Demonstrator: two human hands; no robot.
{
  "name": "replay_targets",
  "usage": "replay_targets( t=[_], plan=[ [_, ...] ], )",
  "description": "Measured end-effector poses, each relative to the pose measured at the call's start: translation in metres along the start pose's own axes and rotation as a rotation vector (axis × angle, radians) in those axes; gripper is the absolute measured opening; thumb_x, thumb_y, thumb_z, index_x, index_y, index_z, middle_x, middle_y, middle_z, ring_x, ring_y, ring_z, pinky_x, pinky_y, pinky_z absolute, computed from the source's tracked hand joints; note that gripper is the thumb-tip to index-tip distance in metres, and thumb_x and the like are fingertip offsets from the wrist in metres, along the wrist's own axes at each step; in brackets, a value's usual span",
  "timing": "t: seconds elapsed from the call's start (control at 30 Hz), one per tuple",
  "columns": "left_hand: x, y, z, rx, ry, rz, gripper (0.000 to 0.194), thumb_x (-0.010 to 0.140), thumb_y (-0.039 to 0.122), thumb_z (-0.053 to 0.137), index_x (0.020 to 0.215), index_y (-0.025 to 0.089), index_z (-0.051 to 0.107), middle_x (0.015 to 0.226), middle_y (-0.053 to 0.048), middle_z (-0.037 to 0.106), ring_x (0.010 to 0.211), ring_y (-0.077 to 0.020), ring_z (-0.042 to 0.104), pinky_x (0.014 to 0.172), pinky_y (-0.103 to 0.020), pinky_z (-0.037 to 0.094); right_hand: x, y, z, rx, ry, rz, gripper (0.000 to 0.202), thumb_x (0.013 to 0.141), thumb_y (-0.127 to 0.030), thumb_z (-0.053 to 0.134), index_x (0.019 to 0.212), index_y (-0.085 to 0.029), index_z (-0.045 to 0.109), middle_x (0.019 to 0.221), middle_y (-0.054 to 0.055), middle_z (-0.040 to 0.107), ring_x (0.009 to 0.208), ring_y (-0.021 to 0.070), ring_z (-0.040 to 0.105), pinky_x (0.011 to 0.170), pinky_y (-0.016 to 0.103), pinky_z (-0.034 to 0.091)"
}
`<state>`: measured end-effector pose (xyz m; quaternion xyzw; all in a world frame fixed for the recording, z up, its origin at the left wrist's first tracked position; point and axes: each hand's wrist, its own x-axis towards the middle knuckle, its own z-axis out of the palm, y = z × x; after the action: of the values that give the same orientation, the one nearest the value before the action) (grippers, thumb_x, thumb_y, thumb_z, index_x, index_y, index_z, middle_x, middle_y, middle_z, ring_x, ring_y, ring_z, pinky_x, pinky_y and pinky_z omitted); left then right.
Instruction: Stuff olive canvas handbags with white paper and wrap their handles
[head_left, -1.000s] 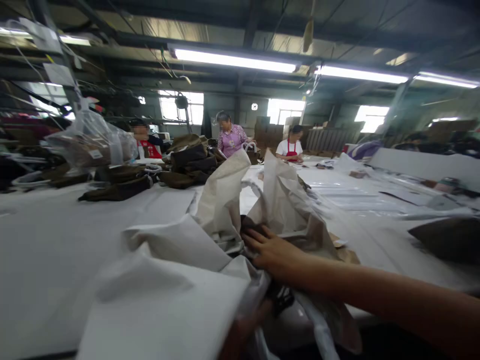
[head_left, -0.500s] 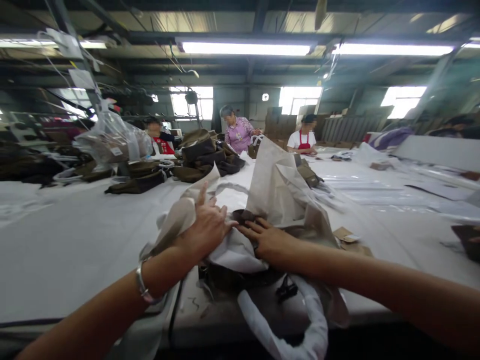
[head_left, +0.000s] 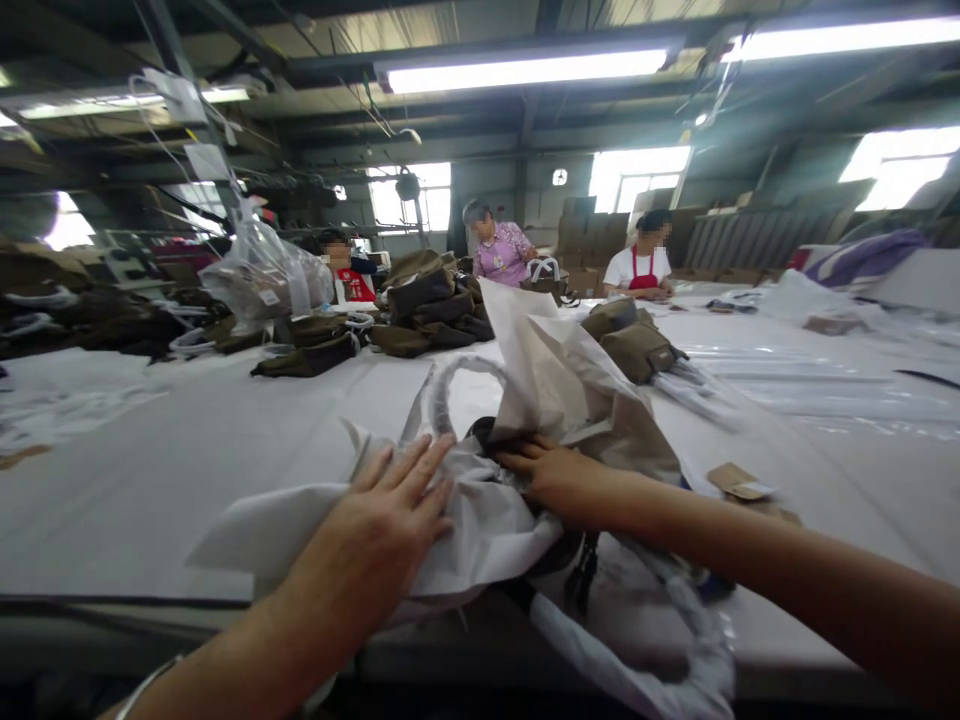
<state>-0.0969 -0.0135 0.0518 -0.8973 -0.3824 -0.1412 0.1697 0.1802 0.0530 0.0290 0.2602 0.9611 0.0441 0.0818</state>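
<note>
A dark bag lies at the table's near edge, mostly hidden by crumpled pale wrapping paper (head_left: 570, 370). Its two handles are wrapped in white: the far handle (head_left: 439, 385) arches up behind the paper, and the near handle (head_left: 622, 655) hangs toward me over the edge. My left hand (head_left: 386, 525) rests palm down on the left part of the paper, fingers stretched out. My right hand (head_left: 562, 480) reaches in under the tall paper flap, fingers extended and pressing at the middle; its fingertips are partly hidden. A black buckle or strap end (head_left: 581, 575) dangles below my right hand.
Olive bags (head_left: 634, 340) sit beyond the paper, and a heap of dark bags (head_left: 427, 305) stands at back left. Brown tags (head_left: 739, 480) lie to the right. A filled clear plastic bag (head_left: 259, 265) hangs at left. Several people work across the white table (head_left: 187, 450).
My left hand has come down flat onto the paper, which now spreads out to the left. My right hand stays at the middle. The view has shifted left and tilted.
</note>
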Motion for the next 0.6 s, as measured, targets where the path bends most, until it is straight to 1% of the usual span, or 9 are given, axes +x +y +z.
replay_targets(
  t=[0.07, 0.13, 0.17, 0.27, 0.33, 0.37, 0.43, 0.5, 0.6],
  plan=[
    [-0.008, 0.009, 0.002, -0.048, -0.052, -0.145, 0.039, 0.099, 0.036, 0.049, 0.130, 0.020, 0.066, 0.149, -0.018, 0.055, 0.123, -0.0371, 0.065, 0.096, -0.050, 0.053, 0.002, 0.002, -0.001, 0.028, 0.005, 0.003, 0.030, 0.076, -0.015, 0.072, 0.104, -0.018, 0.082, 0.158, 0.018, 0.043, 0.142, 0.0425, 0.042, 0.117, 0.058, 0.032],
    [-0.013, 0.016, -0.003, -0.177, -0.143, -0.294, 0.046, 0.100, 0.040, 0.045, 0.137, 0.020, 0.062, 0.131, -0.019, 0.069, 0.099, -0.0360, 0.075, 0.078, -0.044, 0.058, 0.003, 0.003, 0.001, 0.046, 0.031, -0.016, 0.029, 0.074, -0.015, 0.073, 0.101, -0.020, 0.083, 0.160, 0.015, 0.041, 0.143, 0.0421, 0.040, 0.118, 0.059, 0.029],
    [-0.013, 0.019, -0.007, -0.279, -0.186, -0.336, 0.047, 0.101, 0.041, 0.042, 0.138, 0.021, 0.062, 0.123, -0.017, 0.074, 0.093, -0.0351, 0.076, 0.075, -0.043, 0.058, 0.002, 0.003, 0.002, 0.051, 0.053, -0.030, 0.027, 0.075, -0.016, 0.073, 0.099, -0.021, 0.083, 0.161, 0.013, 0.040, 0.145, 0.0415, 0.038, 0.119, 0.059, 0.028],
    [-0.013, 0.028, -0.020, -0.685, -0.249, -0.339, 0.039, 0.101, 0.041, 0.042, 0.128, 0.030, 0.069, 0.115, -0.008, 0.078, 0.099, -0.0300, 0.075, 0.085, -0.037, 0.056, -0.001, 0.004, 0.010, 0.061, 0.113, -0.056, 0.024, 0.079, -0.014, 0.069, 0.097, -0.021, 0.083, 0.162, 0.010, 0.039, 0.149, 0.0386, 0.033, 0.122, 0.055, 0.025],
    [-0.014, 0.036, -0.019, -0.982, -0.276, -0.391, 0.032, 0.101, 0.042, 0.047, 0.117, 0.032, 0.073, 0.112, -0.004, 0.078, 0.102, -0.0255, 0.073, 0.087, -0.031, 0.055, -0.006, 0.003, 0.015, 0.067, 0.121, -0.040, 0.026, 0.082, -0.012, 0.066, 0.099, -0.020, 0.083, 0.161, 0.009, 0.042, 0.150, 0.0377, 0.032, 0.122, 0.054, 0.026],
    [-0.015, 0.039, -0.014, -1.144, -0.290, -0.476, 0.030, 0.100, 0.044, 0.050, 0.113, 0.031, 0.074, 0.106, -0.004, 0.077, 0.099, -0.0239, 0.073, 0.080, -0.028, 0.056, -0.008, 0.003, 0.017, 0.076, 0.118, -0.030, 0.026, 0.082, -0.012, 0.065, 0.100, -0.020, 0.083, 0.160, 0.009, 0.044, 0.149, 0.0373, 0.032, 0.123, 0.054, 0.025],
    [-0.021, 0.043, 0.003, -1.477, -0.305, -0.721, 0.030, 0.095, 0.049, 0.058, 0.104, 0.025, 0.073, 0.095, -0.005, 0.075, 0.085, -0.0208, 0.073, 0.056, -0.021, 0.053, -0.012, 0.001, 0.018, 0.103, 0.116, -0.019, 0.027, 0.084, -0.012, 0.063, 0.100, -0.021, 0.083, 0.159, 0.008, 0.045, 0.149, 0.0364, 0.033, 0.124, 0.054, 0.023],
    [-0.029, 0.043, 0.025, -1.768, -0.266, -0.950, 0.034, 0.087, 0.053, 0.069, 0.096, 0.020, 0.068, 0.084, -0.004, 0.071, 0.065, -0.0150, 0.069, 0.036, -0.015, 0.038, -0.013, -0.001, 0.017, 0.130, 0.114, -0.016, 0.025, 0.085, -0.014, 0.063, 0.099, -0.022, 0.083, 0.159, 0.007, 0.045, 0.150, 0.0358, 0.033, 0.124, 0.054, 0.022],
    [-0.043, 0.038, 0.051, -1.988, -0.145, -1.103, 0.042, 0.074, 0.052, 0.083, 0.089, 0.017, 0.064, 0.072, 0.001, 0.065, 0.048, -0.0077, 0.057, 0.030, -0.011, 0.025, -0.013, -0.003, 0.016, 0.168, 0.103, -0.018, 0.022, 0.085, -0.015, 0.065, 0.095, -0.022, 0.083, 0.159, 0.006, 0.046, 0.150, 0.0365, 0.031, 0.125, 0.056, 0.020]
  ],
)
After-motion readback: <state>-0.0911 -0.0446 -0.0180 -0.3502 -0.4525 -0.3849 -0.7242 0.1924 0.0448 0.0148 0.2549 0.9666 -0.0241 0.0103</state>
